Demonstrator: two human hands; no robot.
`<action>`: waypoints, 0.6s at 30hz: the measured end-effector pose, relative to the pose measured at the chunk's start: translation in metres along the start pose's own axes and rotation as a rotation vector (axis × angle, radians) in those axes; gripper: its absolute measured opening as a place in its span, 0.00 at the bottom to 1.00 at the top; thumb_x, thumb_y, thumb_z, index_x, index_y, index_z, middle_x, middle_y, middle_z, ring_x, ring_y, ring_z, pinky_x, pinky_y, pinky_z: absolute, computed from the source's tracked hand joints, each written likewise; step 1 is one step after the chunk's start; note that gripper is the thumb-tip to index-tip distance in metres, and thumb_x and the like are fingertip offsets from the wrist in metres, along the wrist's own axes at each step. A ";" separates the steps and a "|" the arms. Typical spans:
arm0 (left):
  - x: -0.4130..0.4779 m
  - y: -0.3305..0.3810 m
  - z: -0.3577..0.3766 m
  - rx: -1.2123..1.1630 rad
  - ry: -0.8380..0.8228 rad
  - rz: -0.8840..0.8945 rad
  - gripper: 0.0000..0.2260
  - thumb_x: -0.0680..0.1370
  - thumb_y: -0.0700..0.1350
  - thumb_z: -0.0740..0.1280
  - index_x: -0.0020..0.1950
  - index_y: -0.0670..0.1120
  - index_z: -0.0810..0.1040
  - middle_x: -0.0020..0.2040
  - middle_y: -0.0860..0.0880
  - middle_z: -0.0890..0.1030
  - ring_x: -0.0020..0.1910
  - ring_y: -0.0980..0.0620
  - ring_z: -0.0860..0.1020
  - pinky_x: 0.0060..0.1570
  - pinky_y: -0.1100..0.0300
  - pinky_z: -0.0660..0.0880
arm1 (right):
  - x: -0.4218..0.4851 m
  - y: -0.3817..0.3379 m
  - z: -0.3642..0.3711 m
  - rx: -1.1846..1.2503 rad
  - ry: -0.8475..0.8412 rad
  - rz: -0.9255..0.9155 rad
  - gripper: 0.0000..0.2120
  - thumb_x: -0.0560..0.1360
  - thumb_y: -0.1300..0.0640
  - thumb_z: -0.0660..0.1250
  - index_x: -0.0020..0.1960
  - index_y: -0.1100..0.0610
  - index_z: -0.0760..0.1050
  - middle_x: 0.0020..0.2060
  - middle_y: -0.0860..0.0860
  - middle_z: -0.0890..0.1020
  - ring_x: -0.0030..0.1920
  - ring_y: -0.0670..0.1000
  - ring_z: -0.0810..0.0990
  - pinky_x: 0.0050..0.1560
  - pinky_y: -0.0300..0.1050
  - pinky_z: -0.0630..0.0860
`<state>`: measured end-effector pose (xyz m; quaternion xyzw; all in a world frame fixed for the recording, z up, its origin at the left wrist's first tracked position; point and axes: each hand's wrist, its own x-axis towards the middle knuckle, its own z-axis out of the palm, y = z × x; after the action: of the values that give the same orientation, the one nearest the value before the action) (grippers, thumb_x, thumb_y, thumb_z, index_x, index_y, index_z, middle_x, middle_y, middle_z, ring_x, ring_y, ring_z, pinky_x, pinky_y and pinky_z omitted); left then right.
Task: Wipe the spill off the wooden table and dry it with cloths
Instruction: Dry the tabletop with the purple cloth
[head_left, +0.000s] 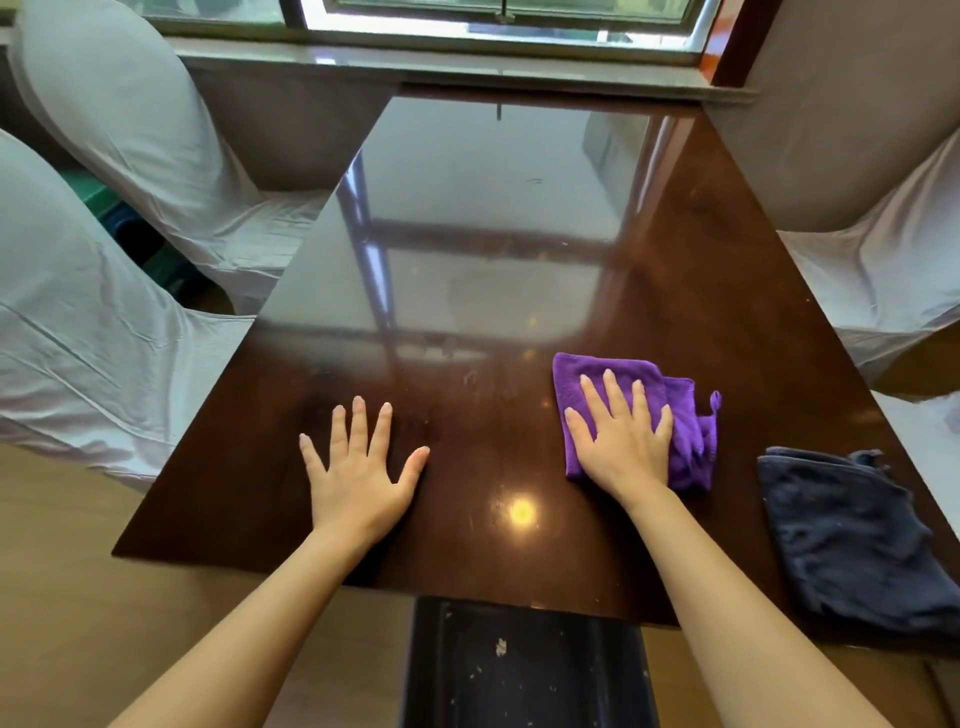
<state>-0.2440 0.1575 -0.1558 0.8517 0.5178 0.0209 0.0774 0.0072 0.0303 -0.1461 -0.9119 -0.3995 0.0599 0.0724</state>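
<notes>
Though flat, fingers atop purple cloth

Right hand flat on purple microfibre cloth; left hand flat on glossy dark wooden table; dark blue cloth near right edge

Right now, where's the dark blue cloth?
The dark blue cloth lies untouched at the table's near right edge, just right of the purple cloth under the right hand.

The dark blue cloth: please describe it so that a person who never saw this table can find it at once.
Look at the glossy dark wooden table under the window, then at its near right corner. The dark blue cloth lies there crumpled and untouched, while the purple cloth beside it is under the right hand.
</notes>
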 end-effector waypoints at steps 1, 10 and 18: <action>0.000 -0.004 0.000 0.015 -0.001 0.030 0.36 0.68 0.71 0.35 0.73 0.57 0.42 0.77 0.50 0.43 0.75 0.49 0.38 0.70 0.38 0.36 | 0.002 -0.008 0.001 -0.004 -0.006 -0.016 0.26 0.78 0.38 0.44 0.74 0.42 0.46 0.77 0.47 0.49 0.76 0.55 0.44 0.72 0.62 0.40; 0.023 -0.076 -0.015 0.003 -0.002 0.095 0.35 0.67 0.73 0.38 0.72 0.62 0.41 0.77 0.53 0.42 0.75 0.53 0.38 0.72 0.40 0.37 | 0.043 -0.109 0.019 0.019 -0.038 -0.151 0.25 0.77 0.38 0.45 0.73 0.40 0.48 0.77 0.45 0.48 0.76 0.54 0.43 0.72 0.62 0.38; 0.020 -0.076 -0.008 0.033 0.022 0.128 0.36 0.68 0.71 0.35 0.72 0.56 0.37 0.74 0.52 0.38 0.73 0.52 0.35 0.71 0.39 0.35 | 0.073 -0.236 0.040 -0.004 -0.129 -0.473 0.26 0.77 0.37 0.46 0.73 0.40 0.49 0.77 0.45 0.49 0.76 0.55 0.43 0.71 0.63 0.37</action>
<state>-0.3032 0.2103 -0.1600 0.8840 0.4634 0.0264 0.0561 -0.1205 0.2455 -0.1464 -0.7873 -0.6059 0.0987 0.0569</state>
